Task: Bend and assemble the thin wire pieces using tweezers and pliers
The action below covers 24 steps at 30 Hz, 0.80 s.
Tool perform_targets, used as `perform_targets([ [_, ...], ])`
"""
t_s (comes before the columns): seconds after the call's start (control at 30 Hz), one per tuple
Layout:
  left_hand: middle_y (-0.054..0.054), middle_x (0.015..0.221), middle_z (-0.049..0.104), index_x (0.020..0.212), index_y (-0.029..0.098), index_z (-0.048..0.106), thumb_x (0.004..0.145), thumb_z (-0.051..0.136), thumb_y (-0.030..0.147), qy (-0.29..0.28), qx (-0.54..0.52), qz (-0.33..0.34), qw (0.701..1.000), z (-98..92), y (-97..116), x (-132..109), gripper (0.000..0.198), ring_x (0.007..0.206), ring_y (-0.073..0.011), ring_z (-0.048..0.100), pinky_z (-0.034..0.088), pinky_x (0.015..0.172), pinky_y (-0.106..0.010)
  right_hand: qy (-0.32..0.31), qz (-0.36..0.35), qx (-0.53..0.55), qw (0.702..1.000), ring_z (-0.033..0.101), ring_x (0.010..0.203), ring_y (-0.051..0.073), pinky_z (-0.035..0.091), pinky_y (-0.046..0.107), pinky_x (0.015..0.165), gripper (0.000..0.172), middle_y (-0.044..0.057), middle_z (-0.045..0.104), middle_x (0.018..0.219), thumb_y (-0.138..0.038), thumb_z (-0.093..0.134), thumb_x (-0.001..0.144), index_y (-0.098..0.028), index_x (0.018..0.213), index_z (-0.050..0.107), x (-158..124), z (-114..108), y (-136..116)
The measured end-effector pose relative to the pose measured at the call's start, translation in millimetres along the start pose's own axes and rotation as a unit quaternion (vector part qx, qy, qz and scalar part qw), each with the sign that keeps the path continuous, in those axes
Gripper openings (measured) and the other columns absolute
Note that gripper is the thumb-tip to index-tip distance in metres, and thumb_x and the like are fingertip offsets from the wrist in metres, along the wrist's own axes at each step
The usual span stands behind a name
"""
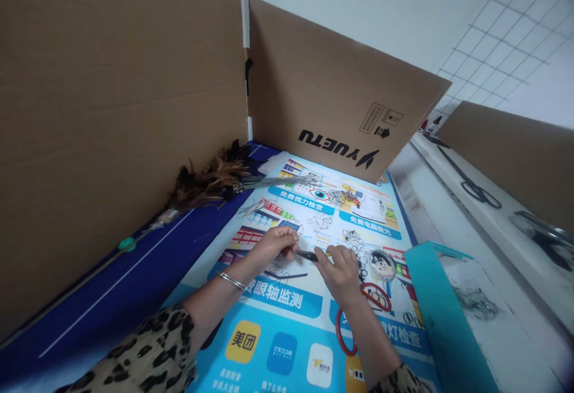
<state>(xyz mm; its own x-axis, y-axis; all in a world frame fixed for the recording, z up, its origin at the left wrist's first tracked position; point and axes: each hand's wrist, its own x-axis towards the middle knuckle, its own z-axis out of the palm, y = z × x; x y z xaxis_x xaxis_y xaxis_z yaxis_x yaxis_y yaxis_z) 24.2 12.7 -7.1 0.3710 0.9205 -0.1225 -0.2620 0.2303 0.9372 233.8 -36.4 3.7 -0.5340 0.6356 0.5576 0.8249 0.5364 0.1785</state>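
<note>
Several brown feathers [208,177] lay leftmost; next, the fingers of the left hand [281,242] were pinched closed, any contents too small to tell. Between the hands, above the printed sheet [307,330], a slim dark tool [307,255] was gripped by the right hand [339,270], near red loop handles [376,305] and a teal box [442,321].

We've got dim, cool, diffuse light. Soft shadow runs down the left edge of the printed cardboard panel [309,76]. Right side goes soft and stretched (wide-angle, we'd say); the wire tangle [478,302] there looks smeared.
</note>
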Motion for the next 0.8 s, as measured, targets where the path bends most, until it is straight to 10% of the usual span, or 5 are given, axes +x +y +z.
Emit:
perform_targets([
  [0.8,0.0,0.06,0.062,0.071,0.015,0.054,0.073,0.058,0.032,0.007,0.023,0.01,1.0,1.9,1.3,-0.6,0.018,0.04,-0.0072,0.052,0.034,0.044,-0.018,-0.001,-0.012,-0.006,1.0,0.049,0.083,0.019,0.032,0.035,0.071,0.023,0.005,0.06,0.09,-0.022,0.053,0.085,-0.025,0.108,0.056,2.9,-1.6,-0.2],
])
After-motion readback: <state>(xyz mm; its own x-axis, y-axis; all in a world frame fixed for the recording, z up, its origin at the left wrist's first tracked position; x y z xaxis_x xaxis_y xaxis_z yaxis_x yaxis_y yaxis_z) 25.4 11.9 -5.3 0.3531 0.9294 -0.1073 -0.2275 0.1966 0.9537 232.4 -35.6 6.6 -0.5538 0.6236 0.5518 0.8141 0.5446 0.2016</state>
